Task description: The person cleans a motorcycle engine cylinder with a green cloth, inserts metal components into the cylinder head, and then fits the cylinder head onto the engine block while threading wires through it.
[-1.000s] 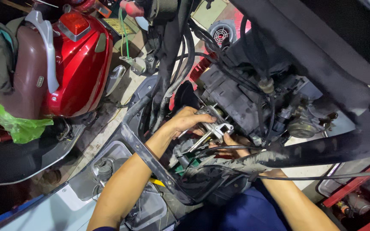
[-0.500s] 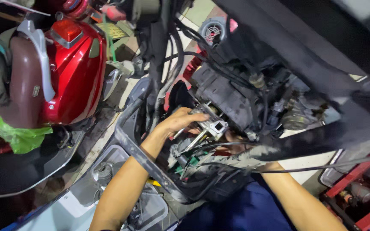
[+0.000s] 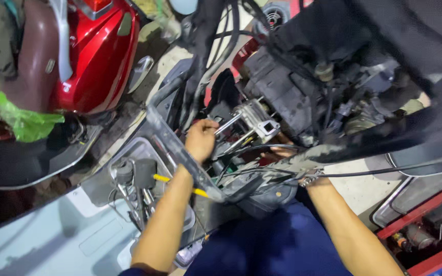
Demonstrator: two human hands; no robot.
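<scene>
My left hand (image 3: 201, 140) reaches in past a grey frame bar (image 3: 180, 153) and is closed around a thin silver tool shaft (image 3: 228, 124). The shaft points at a small silver metal engine part (image 3: 258, 118) with a square opening, fixed to the dark greasy engine block (image 3: 287, 92). My right hand (image 3: 282, 153) sits under the engine, mostly hidden behind a dirty frame tube (image 3: 308, 156) and black cables; only a few fingers show, so I cannot tell what it holds.
A red scooter body (image 3: 95, 56) with a green plastic bag (image 3: 19, 117) stands at the upper left. A white tray (image 3: 129, 153) with tools and a yellow-handled screwdriver (image 3: 162, 178) lies by my left forearm. Red shelving (image 3: 425, 225) stands at the lower right.
The view has shifted closer and down. My left hand has slid from the silver part back onto the tool shaft and closed on it. The right hand stays under the engine.
</scene>
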